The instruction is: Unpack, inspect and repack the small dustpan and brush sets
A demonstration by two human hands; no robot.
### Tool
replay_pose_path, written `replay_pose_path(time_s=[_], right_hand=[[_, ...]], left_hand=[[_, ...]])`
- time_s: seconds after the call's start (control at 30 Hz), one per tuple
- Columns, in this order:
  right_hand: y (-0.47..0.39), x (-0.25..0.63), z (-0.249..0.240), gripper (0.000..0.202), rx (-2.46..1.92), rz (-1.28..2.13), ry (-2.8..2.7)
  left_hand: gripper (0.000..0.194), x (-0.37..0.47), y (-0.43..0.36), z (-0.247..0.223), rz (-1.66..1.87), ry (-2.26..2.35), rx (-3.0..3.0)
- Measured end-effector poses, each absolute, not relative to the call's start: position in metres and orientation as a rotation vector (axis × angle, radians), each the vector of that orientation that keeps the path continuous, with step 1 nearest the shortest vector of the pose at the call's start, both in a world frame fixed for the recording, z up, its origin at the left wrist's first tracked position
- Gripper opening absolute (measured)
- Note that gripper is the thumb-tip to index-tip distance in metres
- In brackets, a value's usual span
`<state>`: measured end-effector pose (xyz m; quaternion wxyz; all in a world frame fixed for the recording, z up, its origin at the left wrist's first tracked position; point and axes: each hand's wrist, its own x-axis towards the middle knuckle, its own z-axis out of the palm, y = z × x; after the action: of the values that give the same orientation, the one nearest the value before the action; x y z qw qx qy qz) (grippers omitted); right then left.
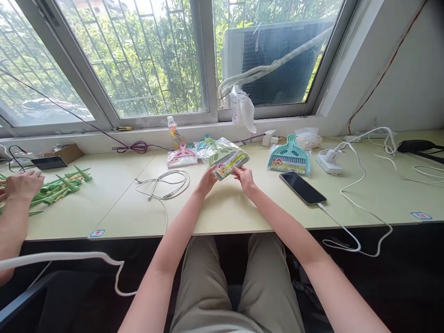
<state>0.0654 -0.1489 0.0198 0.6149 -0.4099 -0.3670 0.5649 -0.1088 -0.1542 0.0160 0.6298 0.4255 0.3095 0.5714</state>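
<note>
Both my hands grip a green dustpan-and-brush set (pixel 225 159) in clear plastic wrap, tilted above the table. My left hand (pixel 207 180) holds its lower left edge and my right hand (pixel 244 177) its lower right corner. Behind it, partly hidden, lies a teal wrapped set (pixel 204 144). A pink wrapped set (pixel 182 156) lies to the left, and another teal one (pixel 290 157) to the right.
At the far left a co-worker's hand (pixel 24 185) is over green pointed pieces (pixel 57 188). A coiled white cable (pixel 169 185), a phone (pixel 303 188), a power strip (pixel 329 163) and a bottle (pixel 174 131) are on the table (pixel 121 212).
</note>
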Motion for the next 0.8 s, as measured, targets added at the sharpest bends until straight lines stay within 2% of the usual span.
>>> replay_pose_path(time_s=[0.17,0.4,0.5,0.67,0.8], right_hand=[[-0.145,0.068,0.016,0.009,-1.009,1.346,-0.853],[-0.143,0.073,0.018,0.010,-0.976,1.308,-0.763],[-0.146,0.071,0.021,0.009,-0.976,1.310,-0.787],[-0.150,0.064,0.019,0.008,-0.998,1.314,-0.835],[-0.149,0.064,0.015,0.011,-1.002,1.302,-0.816]], left_hand=[[0.043,-0.105,-0.155,0.009,1.211,0.735,1.070],[0.067,-0.110,-0.168,0.014,0.662,0.669,1.214],[0.066,-0.122,-0.163,0.020,0.768,0.652,1.209],[0.051,-0.112,-0.156,0.019,1.196,0.674,1.130],[0.057,-0.081,-0.158,0.011,1.409,0.687,1.036]])
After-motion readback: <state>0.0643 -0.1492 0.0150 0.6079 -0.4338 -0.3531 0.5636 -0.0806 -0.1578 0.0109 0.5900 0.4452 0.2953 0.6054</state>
